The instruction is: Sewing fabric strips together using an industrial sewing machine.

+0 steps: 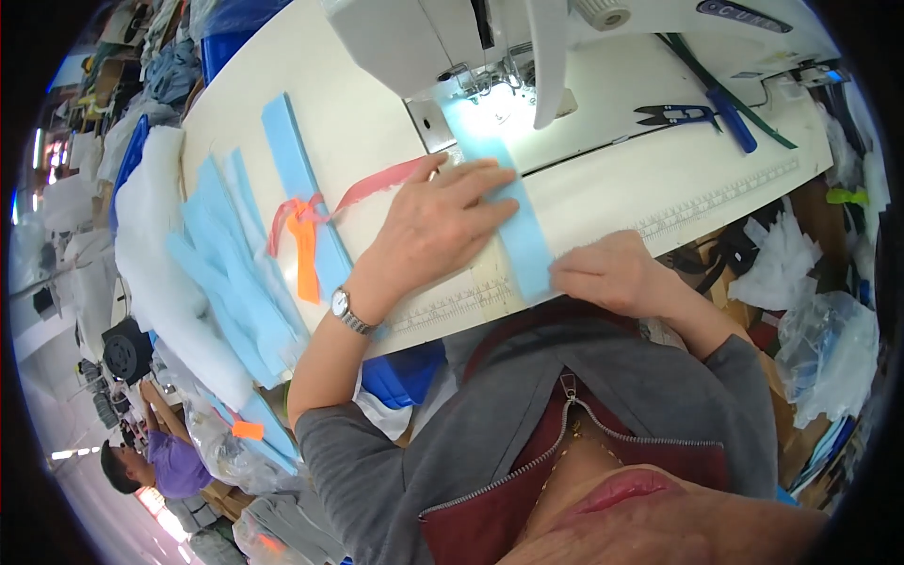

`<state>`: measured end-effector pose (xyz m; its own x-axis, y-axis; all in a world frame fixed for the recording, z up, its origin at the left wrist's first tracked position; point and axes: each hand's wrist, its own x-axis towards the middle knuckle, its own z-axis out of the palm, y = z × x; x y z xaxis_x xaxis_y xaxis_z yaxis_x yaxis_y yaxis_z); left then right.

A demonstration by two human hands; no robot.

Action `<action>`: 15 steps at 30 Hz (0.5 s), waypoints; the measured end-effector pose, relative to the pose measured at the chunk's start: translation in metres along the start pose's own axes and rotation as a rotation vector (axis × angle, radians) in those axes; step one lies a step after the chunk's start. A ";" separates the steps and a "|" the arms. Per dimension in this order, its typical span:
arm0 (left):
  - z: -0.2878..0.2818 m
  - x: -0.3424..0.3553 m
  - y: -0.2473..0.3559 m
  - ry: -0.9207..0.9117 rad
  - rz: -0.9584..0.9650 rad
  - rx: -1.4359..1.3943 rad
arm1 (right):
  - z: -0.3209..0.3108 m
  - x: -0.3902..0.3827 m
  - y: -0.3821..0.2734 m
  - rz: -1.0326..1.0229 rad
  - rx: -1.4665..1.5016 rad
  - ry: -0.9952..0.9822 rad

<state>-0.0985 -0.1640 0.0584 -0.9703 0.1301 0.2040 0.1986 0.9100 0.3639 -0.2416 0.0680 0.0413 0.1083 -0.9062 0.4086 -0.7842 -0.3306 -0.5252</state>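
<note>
A light blue fabric strip [525, 240] runs from under the lit needle area of the sewing machine [513, 80] down to the table's front edge. My left hand [443, 221] lies over its left side, fingers apart and pressing on it; a watch is on that wrist. At the strip's near end my right hand [607, 273] has its fingers curled closed on the right edge. A pink ribbon [381, 181] leads from beside my left hand to a tied bundle of blue strips [292, 155] with an orange strip [306, 254].
Blue-handled thread snips [676, 115] and a blue-handled tool [734, 121] lie right of the needle. A ruler scale [720, 198] follows the table's front edge. Loose blue pieces [221, 264] and white padding [155, 235] cover the left side. A person in purple [179, 461] is farther off.
</note>
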 end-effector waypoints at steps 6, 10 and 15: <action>-0.006 0.005 -0.017 0.007 -0.027 0.006 | 0.004 0.014 0.016 0.042 0.008 0.017; -0.006 -0.005 -0.003 0.010 0.060 0.120 | 0.007 0.013 0.017 0.041 0.001 0.030; -0.004 -0.009 0.002 0.058 0.188 0.193 | 0.007 0.013 0.015 -0.003 -0.057 0.076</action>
<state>-0.0891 -0.1652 0.0609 -0.9081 0.2866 0.3053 0.3394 0.9308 0.1355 -0.2475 0.0493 0.0336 0.0657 -0.8820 0.4667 -0.8179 -0.3155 -0.4812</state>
